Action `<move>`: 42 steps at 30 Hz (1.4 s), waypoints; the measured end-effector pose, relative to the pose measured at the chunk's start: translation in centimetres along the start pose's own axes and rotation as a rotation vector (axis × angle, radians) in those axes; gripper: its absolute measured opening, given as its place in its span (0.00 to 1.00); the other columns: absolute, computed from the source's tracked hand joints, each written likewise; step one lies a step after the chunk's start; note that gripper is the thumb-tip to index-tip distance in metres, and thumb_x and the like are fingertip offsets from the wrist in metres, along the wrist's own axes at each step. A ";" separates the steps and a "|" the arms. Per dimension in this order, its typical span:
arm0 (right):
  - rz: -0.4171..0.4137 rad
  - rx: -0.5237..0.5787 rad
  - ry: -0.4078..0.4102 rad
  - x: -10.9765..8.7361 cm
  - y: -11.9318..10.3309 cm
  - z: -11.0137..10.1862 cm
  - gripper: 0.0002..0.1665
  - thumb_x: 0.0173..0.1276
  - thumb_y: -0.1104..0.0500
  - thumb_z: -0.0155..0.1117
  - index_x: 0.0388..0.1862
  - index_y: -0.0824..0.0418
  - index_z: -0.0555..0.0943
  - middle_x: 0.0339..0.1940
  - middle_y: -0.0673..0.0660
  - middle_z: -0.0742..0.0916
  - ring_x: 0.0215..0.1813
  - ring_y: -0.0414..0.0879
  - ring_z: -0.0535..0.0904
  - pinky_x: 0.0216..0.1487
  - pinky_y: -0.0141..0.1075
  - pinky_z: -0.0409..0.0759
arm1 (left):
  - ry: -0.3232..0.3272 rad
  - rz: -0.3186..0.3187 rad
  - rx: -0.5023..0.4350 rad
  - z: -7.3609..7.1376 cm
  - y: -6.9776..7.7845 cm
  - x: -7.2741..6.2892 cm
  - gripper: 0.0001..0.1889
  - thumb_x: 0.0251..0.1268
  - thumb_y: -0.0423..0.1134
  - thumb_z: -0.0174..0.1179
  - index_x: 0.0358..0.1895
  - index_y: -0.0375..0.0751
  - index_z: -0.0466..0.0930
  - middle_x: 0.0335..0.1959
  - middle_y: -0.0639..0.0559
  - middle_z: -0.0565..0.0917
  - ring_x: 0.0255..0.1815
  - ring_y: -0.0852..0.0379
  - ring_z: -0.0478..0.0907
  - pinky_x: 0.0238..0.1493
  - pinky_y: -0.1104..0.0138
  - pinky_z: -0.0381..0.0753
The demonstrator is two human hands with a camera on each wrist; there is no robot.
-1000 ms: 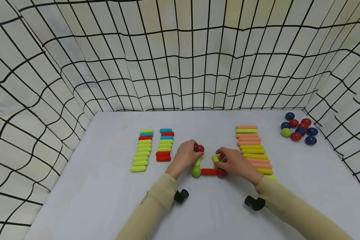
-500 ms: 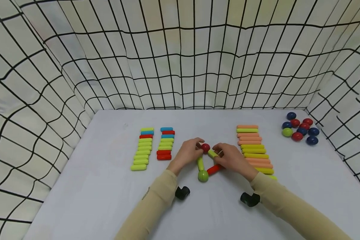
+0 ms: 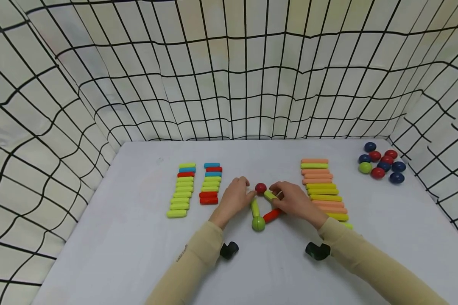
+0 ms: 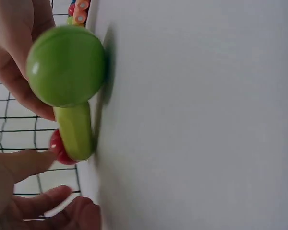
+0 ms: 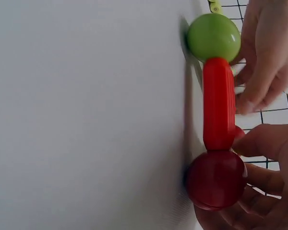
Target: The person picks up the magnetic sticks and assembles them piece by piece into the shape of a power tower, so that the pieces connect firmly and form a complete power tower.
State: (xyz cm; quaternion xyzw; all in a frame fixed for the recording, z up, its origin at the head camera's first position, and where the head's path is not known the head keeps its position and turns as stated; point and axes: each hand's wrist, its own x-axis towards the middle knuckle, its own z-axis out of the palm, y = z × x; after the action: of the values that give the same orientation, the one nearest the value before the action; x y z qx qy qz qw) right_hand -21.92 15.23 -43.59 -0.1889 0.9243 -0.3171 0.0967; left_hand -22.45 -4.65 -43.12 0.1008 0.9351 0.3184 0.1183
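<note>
A green ball (image 3: 258, 223) joins a lime rod (image 3: 255, 207) and a red rod (image 3: 272, 215) at an angle on the table. Beyond the lime rod's far end sits a red ball (image 3: 261, 188). My left hand (image 3: 234, 198) is beside that ball, its fingers parted and holding nothing; in the left wrist view the thumb (image 4: 31, 163) is close to the ball. My right hand (image 3: 295, 201) pinches another lime rod (image 3: 270, 195), whose tip points at the red ball. A second red ball (image 5: 217, 179), at the red rod's right end, is hidden by that hand in the head view.
Two columns of short rods (image 3: 181, 195) lie to the left. A column of longer orange and yellow rods (image 3: 322, 192) lies to the right. Several loose balls (image 3: 386, 160) are grouped at the far right corner. Black netting (image 3: 236, 84) surrounds the table's back and sides.
My right hand has moved up and left with the lime rod, bringing it to the red ball and swinging the red rod to a slant. My left hand has let go of the red ball.
</note>
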 end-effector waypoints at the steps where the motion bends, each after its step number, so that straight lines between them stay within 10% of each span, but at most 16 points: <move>1: -0.016 -0.003 -0.011 0.1 0.1 -0.1 0.24 0.64 0.62 0.64 0.59 0.69 0.76 0.48 0.62 0.83 0.46 0.51 0.81 0.47 0.42 0.83 | -0.015 -0.046 0.027 -0.1 0.1 -0.4 0.18 0.67 0.46 0.62 0.47 0.33 0.78 0.35 0.45 0.79 0.35 0.51 0.76 0.35 0.64 0.79; 7: -0.071 0.005 -0.105 1.4 0.5 -0.4 0.33 0.68 0.59 0.64 0.70 0.63 0.69 0.59 0.61 0.80 0.49 0.51 0.79 0.51 0.43 0.80 | -0.164 -0.120 0.078 0.0 0.3 -1.8 0.20 0.63 0.53 0.63 0.24 0.40 0.76 0.13 0.52 0.68 0.15 0.55 0.70 0.17 0.70 0.66; 13: -0.056 0.022 -0.141 2.2 0.3 -0.1 0.29 0.69 0.59 0.63 0.68 0.59 0.71 0.59 0.60 0.80 0.50 0.52 0.78 0.53 0.45 0.79 | -0.104 -0.054 -0.006 1.1 0.4 -2.1 0.19 0.63 0.43 0.60 0.16 0.41 0.71 0.10 0.56 0.62 0.12 0.60 0.63 0.15 0.72 0.59; 27: -0.022 0.082 -0.130 2.4 0.4 -0.2 0.29 0.69 0.59 0.63 0.68 0.58 0.71 0.59 0.62 0.80 0.49 0.51 0.81 0.52 0.46 0.81 | 0.019 -0.071 -0.172 1.8 -0.1 -1.5 0.14 0.65 0.42 0.61 0.44 0.33 0.80 0.28 0.50 0.80 0.26 0.55 0.75 0.25 0.69 0.75; 38: 0.038 -0.046 -0.243 0.7 -0.6 -2.9 0.36 0.63 0.50 0.70 0.64 0.69 0.70 0.51 0.61 0.83 0.46 0.50 0.80 0.49 0.42 0.82 | -0.175 0.078 -0.105 -0.6 -1.2 -3.2 0.20 0.57 0.44 0.71 0.46 0.35 0.76 0.30 0.51 0.77 0.31 0.55 0.73 0.32 0.68 0.75; 42: 0.021 -0.123 -0.286 0.2 -0.5 -2.8 0.34 0.60 0.51 0.73 0.59 0.67 0.72 0.44 0.56 0.84 0.42 0.47 0.78 0.46 0.40 0.81 | -0.143 0.112 -0.093 -0.7 -1.5 -3.4 0.17 0.57 0.38 0.71 0.46 0.35 0.77 0.33 0.51 0.78 0.35 0.55 0.74 0.36 0.68 0.78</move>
State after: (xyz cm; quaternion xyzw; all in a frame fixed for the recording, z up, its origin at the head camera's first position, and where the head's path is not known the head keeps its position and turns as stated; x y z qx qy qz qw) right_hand -22.76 16.32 -41.05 -0.2281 0.9208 -0.2287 0.2187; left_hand -19.59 -7.06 -43.01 0.1696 0.9014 0.3598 0.1711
